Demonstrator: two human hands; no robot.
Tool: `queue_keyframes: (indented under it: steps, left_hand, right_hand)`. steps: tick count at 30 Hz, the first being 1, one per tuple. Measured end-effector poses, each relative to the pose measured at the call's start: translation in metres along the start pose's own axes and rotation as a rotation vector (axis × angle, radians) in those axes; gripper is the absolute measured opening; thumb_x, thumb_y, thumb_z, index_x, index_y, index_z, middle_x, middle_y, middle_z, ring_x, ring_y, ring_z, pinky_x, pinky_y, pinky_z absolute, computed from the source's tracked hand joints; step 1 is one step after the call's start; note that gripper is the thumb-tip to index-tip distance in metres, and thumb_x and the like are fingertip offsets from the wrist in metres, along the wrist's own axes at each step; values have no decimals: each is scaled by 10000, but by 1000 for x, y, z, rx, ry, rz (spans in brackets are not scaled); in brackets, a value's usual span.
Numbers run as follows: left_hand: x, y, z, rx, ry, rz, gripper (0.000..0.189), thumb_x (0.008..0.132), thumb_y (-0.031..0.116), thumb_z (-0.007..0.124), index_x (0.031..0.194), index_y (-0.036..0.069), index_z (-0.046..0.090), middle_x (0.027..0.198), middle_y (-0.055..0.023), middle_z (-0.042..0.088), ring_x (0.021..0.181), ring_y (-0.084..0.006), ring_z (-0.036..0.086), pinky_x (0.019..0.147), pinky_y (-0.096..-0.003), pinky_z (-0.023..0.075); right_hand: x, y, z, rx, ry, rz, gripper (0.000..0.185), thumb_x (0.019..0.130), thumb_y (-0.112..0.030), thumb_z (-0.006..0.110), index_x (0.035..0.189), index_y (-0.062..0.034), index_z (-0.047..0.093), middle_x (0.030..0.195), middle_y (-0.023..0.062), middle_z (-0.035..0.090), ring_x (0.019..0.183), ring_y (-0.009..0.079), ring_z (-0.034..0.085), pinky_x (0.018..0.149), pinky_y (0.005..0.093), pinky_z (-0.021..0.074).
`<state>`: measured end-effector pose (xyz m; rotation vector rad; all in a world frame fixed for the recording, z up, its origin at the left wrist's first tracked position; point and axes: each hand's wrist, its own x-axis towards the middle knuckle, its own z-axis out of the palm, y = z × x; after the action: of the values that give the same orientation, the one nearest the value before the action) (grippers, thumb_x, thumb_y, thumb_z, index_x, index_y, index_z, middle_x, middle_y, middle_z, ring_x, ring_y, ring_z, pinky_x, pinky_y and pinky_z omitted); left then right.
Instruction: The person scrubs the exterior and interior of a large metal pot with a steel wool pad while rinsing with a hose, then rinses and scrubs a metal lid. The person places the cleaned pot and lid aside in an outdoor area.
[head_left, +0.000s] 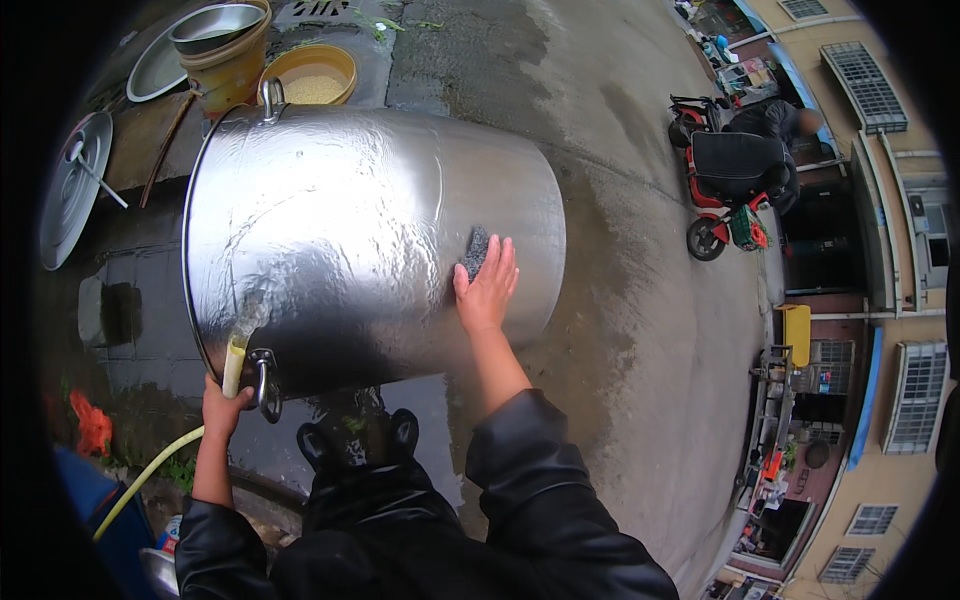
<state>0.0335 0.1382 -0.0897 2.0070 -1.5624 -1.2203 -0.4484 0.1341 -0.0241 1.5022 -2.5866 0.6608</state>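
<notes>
A large stainless-steel pot (360, 240) lies on its side before me, its wall wet and shining. My left hand (223, 405), at the pot's rim, grips the end of a yellow hose (235, 367). Water runs from the hose onto the steel beside a metal loop handle (266, 386). Against the right part of the wall, my right hand (487, 289) lies with its fingers extended over a dark grey scouring pad (476, 251), which is partly hidden by the hand. A second loop handle (271, 101) stands at the pot's far side.
Beyond the pot are a yellow tub of grain (349, 71), stacked buckets (225, 71) and a metal basin (154, 71). A round metal lid (75, 195) with a ladle lies at left. Wet paving surrounds the pot. A person sits near a red scooter (705, 180) at far right.
</notes>
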Motion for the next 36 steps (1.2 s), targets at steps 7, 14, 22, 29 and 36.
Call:
queue_keyframes:
  steps: [7, 14, 22, 29, 36]
  left_hand:
    - [12, -6, 4, 81, 105, -20, 815, 643, 253, 851, 1271, -42, 422, 1055, -235, 648, 956, -374, 640, 855, -411, 485]
    - [24, -27, 13, 87, 175, -12, 725, 674, 220, 823, 1271, 17, 465, 1091, -179, 643, 975, -340, 633, 866, -402, 473]
    - [32, -55, 9, 150, 186, -24, 741, 705, 207, 800, 1332, 34, 447, 1156, -175, 629, 1053, -328, 614, 920, -389, 450]
    - [42, -79, 6, 148, 173, 11, 734, 741, 197, 778, 1370, 51, 430, 1202, -147, 609, 1068, -259, 606, 923, -354, 458]
    - [63, -113, 0, 227, 164, -30, 725, 745, 194, 774, 1353, 1, 428, 1228, -178, 591, 1105, -288, 587, 963, -370, 427]
  right_hand:
    - [15, 73, -21, -127, -216, 227, 783, 881, -463, 599, 1502, -194, 206, 1535, 213, 170, 1423, 376, 172, 1120, 573, 179]
    - [14, 73, -23, -62, -237, 193, 899, 804, -498, 694, 1496, -191, 209, 1537, 245, 143, 1416, 404, 153, 1109, 574, 180]
    - [7, 106, -24, 96, -24, 112, 1019, 647, -497, 812, 1446, -115, 308, 1509, 232, 239, 1384, 373, 242, 1136, 474, 201]
    - [16, 123, -27, 191, -51, 217, 1129, 521, -468, 885, 1433, -101, 330, 1517, 257, 187, 1389, 412, 222, 1122, 502, 240]
    - [29, 177, -27, 939, -96, 690, 986, 642, -291, 888, 1389, 17, 323, 1222, 151, 580, 1064, 252, 578, 994, 345, 407]
